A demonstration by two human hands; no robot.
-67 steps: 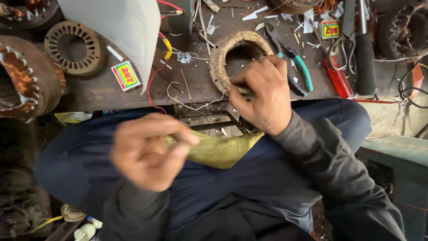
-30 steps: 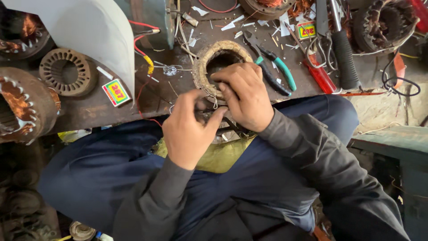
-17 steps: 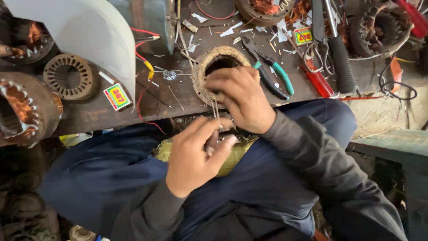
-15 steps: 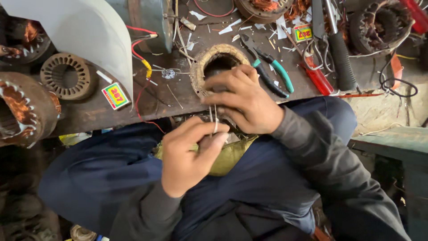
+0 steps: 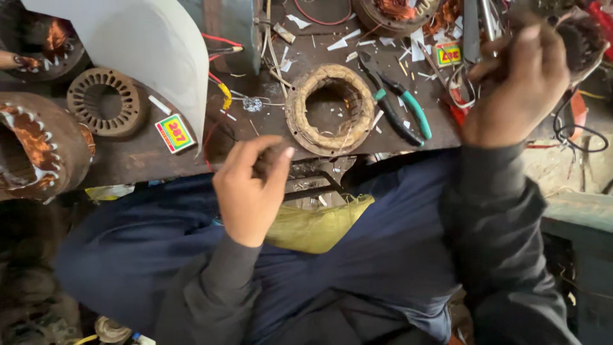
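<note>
The wound stator ring [image 5: 330, 109] looks heavy and rigid, best gripped by its rim; just below it the left hand [image 5: 250, 187] is pinched shut, contents unclear, while the right hand [image 5: 518, 83], well right of it, is curled around something indistinct.

Dim, even daylight — hands motion-blurred

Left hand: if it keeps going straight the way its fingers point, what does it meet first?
Probably the rusty motor ring on the bench, just beyond the left hand; its fingers point up-right toward it, though height above the bench is unclear.

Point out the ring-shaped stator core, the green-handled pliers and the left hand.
ring-shaped stator core [image 5: 299, 124]: head view, left rim.
green-handled pliers [image 5: 416, 118]: head view, green handle.
left hand [image 5: 248, 191]: head view, back of hand.
</note>
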